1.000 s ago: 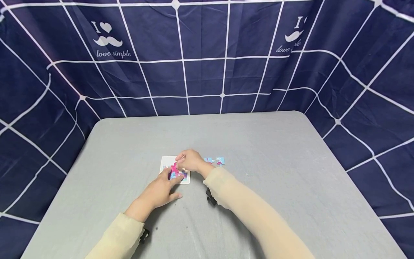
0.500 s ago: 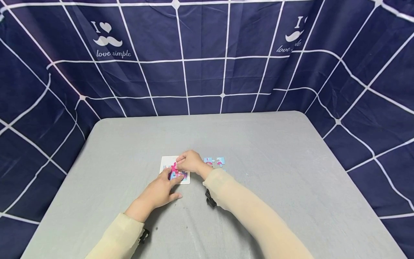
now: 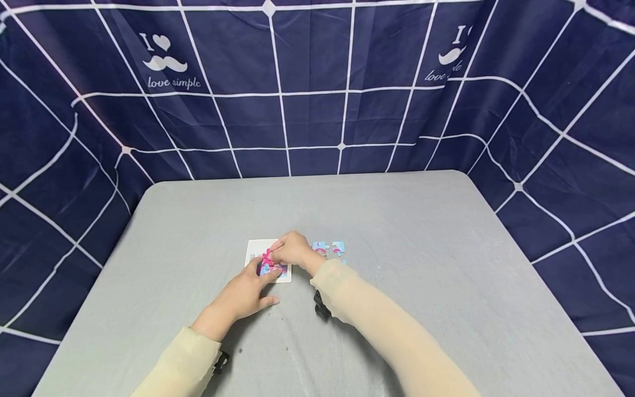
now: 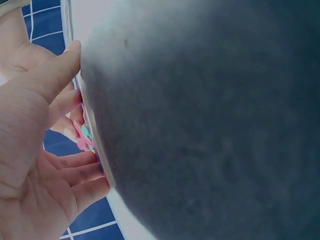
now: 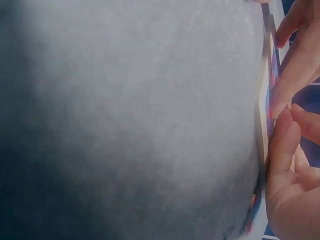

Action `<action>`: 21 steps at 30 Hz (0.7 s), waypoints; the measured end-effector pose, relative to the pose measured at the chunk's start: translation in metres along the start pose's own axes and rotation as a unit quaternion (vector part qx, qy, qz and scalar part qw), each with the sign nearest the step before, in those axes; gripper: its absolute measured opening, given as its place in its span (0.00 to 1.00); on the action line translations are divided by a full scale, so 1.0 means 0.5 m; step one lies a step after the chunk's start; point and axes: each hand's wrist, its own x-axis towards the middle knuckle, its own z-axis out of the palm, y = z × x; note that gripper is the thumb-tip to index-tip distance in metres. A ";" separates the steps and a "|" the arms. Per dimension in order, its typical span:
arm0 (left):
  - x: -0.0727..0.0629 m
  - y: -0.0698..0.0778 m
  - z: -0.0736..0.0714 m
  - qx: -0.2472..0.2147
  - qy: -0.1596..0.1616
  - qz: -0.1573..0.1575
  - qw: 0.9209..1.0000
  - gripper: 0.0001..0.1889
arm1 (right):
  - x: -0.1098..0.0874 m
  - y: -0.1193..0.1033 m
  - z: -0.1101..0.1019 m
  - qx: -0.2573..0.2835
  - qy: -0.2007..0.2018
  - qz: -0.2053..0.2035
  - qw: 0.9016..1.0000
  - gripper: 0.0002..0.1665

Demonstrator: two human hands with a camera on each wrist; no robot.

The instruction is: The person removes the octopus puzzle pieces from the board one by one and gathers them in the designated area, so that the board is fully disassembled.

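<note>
A white-bordered jigsaw board (image 3: 255, 246) lies on the grey table, partly covered by both hands. My left hand (image 3: 243, 293) rests on it from the near left, fingers spread and fairly straight, fingertips touching the board and the pieces in it. From the right, my right hand (image 3: 295, 249) pinches a pink jigsaw piece (image 3: 267, 257) between thumb and fingers over the board's middle. That pink piece (image 4: 81, 142) looks tilted in the left wrist view. Pink and blue pieces fill the board's near part. In the right wrist view, the right hand (image 5: 290, 185) hides most of what it pinches.
Right of the board lie a loose blue-and-pink jigsaw piece (image 3: 319, 246) and another loose piece (image 3: 338, 247); the right forearm hides part of this area. The grey tabletop (image 3: 421, 237) reaches a dark blue gridded curtain (image 3: 317, 121) at the back and sides.
My right hand has shifted very slightly down and toward me, with the pink jigsaw piece pinched. More of the loose pieces shows beside it. The left hand stays put.
</note>
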 end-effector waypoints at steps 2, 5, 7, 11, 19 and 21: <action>0.000 -0.001 0.000 0.000 0.000 -0.001 1.000 0.33 | -0.001 0.001 -0.002 0.003 -0.001 -0.001 1.000 0.08; 0.000 -0.003 0.001 0.004 -0.003 -0.002 1.000 0.33 | -0.004 0.003 -0.006 0.011 -0.001 -0.009 1.000 0.08; 0.000 -0.004 0.001 0.005 -0.007 -0.003 1.000 0.33 | -0.006 0.004 -0.011 0.013 -0.002 -0.017 1.000 0.08; 0.000 -0.005 0.002 0.006 -0.011 -0.005 1.000 0.33 | -0.008 0.007 -0.023 0.033 -0.013 -0.021 0.999 0.08; 0.000 -0.003 0.000 0.001 -0.010 -0.007 1.000 0.32 | -0.011 0.017 -0.054 0.049 -0.020 -0.027 0.998 0.09; 0.000 -0.002 -0.001 0.002 -0.010 -0.006 1.000 0.32 | -0.014 0.019 -0.062 0.052 -0.021 -0.024 0.998 0.10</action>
